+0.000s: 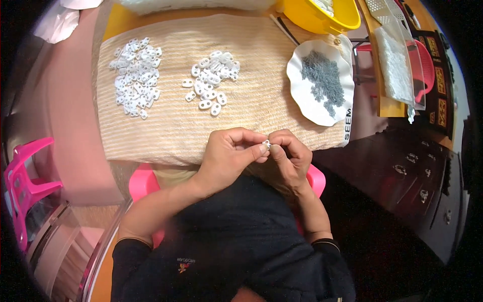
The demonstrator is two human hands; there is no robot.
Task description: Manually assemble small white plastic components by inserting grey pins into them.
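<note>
Between the fingertips of both hands, over the near edge of the table, is a small white plastic piece with a hole visible in it. My left hand pinches it from the left with thumb and index finger. From the other side, the thumb and fingers of my right hand close on it too. Beyond the hands lies a loose pile of white two-holed oval pieces. A larger heap of similar white pieces is at the left. To the right, a white scalloped plate holds many small grey parts.
A striped beige cloth covers the table. At the far right stands a yellow basin with white pieces inside. A clear bag of white items rests on a side shelf. A pink plastic stool is at the left.
</note>
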